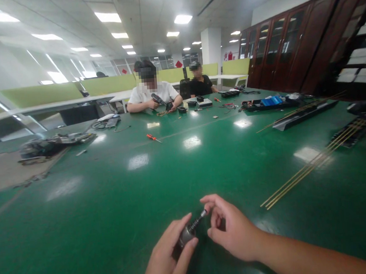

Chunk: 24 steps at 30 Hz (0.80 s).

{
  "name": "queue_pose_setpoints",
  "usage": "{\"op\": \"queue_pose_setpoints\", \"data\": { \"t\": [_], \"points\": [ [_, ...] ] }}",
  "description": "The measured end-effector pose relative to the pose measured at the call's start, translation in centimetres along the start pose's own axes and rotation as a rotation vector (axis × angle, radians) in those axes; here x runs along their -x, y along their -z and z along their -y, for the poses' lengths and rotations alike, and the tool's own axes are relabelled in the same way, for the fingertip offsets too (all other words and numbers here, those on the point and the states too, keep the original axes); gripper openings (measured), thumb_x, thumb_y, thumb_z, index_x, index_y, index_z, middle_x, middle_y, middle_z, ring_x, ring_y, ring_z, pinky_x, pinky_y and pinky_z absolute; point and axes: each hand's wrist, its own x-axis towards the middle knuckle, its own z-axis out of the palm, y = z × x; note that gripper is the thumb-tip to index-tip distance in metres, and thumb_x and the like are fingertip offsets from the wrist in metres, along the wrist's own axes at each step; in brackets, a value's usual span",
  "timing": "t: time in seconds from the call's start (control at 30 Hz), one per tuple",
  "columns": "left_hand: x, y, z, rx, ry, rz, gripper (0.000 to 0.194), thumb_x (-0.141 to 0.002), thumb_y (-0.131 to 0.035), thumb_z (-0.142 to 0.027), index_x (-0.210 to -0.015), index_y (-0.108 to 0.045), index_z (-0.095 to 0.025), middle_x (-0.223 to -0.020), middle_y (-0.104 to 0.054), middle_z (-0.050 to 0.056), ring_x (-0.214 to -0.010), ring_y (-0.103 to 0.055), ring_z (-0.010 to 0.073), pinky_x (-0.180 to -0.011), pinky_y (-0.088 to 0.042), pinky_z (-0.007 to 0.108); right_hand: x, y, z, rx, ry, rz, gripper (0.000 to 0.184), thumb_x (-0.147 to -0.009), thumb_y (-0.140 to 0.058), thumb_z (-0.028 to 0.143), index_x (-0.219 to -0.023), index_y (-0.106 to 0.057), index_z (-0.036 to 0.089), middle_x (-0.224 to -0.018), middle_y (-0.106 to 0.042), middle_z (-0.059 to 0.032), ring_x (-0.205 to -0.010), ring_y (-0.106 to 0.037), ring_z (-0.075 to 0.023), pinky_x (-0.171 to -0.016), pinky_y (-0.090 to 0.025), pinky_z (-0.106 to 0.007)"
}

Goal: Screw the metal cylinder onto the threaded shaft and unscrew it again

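My left hand (pixel 168 257) is closed around a small dark grey cylindrical part (pixel 186 235) with a thin threaded shaft (pixel 195 223) sticking out toward the upper right. My right hand (pixel 231 229) pinches the silvery tip (pixel 204 213) of that shaft between thumb and forefinger. Both hands hover just above the green table (pixel 113 208) near its front edge.
Thin brass rods (pixel 310 165) lie to the right beside black rails (pixel 303 115). A red-handled screwdriver (pixel 152 137) lies mid-table. A pile of cables and parts (pixel 52 145) sits at the left. Two people sit at the far end with tools and small boxes (pixel 199 103).
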Motion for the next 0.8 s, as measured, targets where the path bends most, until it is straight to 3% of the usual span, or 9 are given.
{"op": "queue_pose_setpoints", "data": {
  "t": [0.13, 0.2, 0.27, 0.4, 0.8],
  "points": [
    [-0.1, -0.4, 0.4, 0.081, 0.028, -0.046, 0.034, -0.087, -0.07, -0.034, -0.12, -0.063, -0.028, -0.113, -0.073, 0.002, -0.104, -0.071, 0.0207, -0.094, -0.056, 0.026, 0.0, 0.2, 0.6, 0.056, -0.013, 0.008, 0.057, -0.071, -0.063, 0.003, -0.123, -0.056, 0.026, -0.099, -0.061, 0.0013, -0.072, -0.058, -0.0119, -0.068, -0.047, -0.027],
    [-0.2, -0.4, 0.2, 0.107, 0.026, -0.042, 0.027, -0.087, -0.071, -0.032, -0.112, -0.064, -0.027, -0.106, -0.074, 0.001, -0.099, -0.072, 0.0198, -0.089, -0.057, 0.024, 0.0, 0.3, 1.0, 0.125, -0.007, 0.041, 0.046, -0.07, -0.063, 0.004, -0.112, -0.063, 0.024, -0.084, -0.06, 0.0033, -0.071, -0.058, -0.0132, -0.069, -0.046, -0.027],
    [-0.3, -0.3, -0.2, 0.126, 0.016, -0.018, 0.023, -0.087, -0.07, -0.03, -0.109, -0.065, -0.028, -0.103, -0.074, 0.0, -0.095, -0.072, 0.0188, -0.086, -0.057, 0.022, 0.1, 0.3, 1.2, 0.166, 0.012, 0.057, 0.039, -0.07, -0.064, 0.004, -0.104, -0.066, 0.023, -0.082, -0.06, 0.0033, -0.072, -0.059, -0.0138, -0.069, -0.045, -0.027],
    [-0.2, -0.2, -0.8, 0.147, -0.035, 0.034, 0.024, -0.089, -0.068, -0.027, -0.113, -0.065, -0.031, -0.107, -0.074, -0.001, -0.097, -0.071, 0.0177, -0.089, -0.056, 0.021, 0.2, 0.2, 1.3, 0.152, 0.042, 0.069, 0.037, -0.069, -0.064, 0.004, -0.101, -0.066, 0.022, -0.091, -0.063, 0.0016, -0.076, -0.06, -0.0139, -0.07, -0.046, -0.026],
    [0.1, -1.0, 0.2, 0.039, -0.087, 0.032, 0.031, -0.09, -0.068, -0.03, -0.12, -0.061, -0.036, -0.111, -0.074, -0.004, -0.099, -0.071, 0.0159, -0.089, -0.057, 0.022, 0.1, 0.5, 1.8, 0.199, 0.045, 0.107, 0.014, -0.075, -0.069, 0.012, -0.086, -0.07, 0.02, -0.079, -0.062, 0.0022, -0.075, -0.06, -0.0141, -0.069, -0.044, -0.024]
  ]
}}
